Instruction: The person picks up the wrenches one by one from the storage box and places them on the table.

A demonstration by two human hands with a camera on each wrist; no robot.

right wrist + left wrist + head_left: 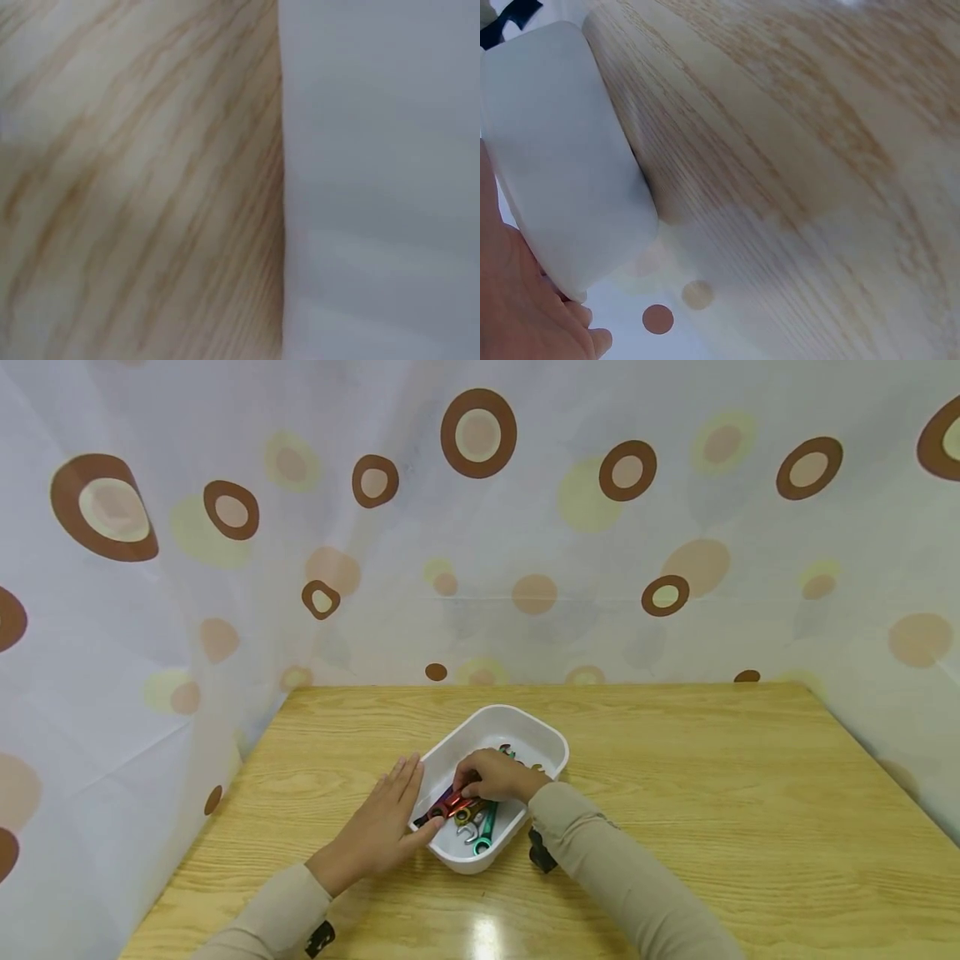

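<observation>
At eight o'clock, a straight-fingered left hand [382,827] steadies a white bin [525,718]; the right hand [495,774] pinches a red wrench [454,802], apparently selecting; lift needed.

Glossy metal wrenches [489,824], smooth plastic tub [467,865]

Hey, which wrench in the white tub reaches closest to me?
The green metal wrench: its ring end lies nearer your side than the silver open wrench end or gold ring-ended wrench.
</observation>
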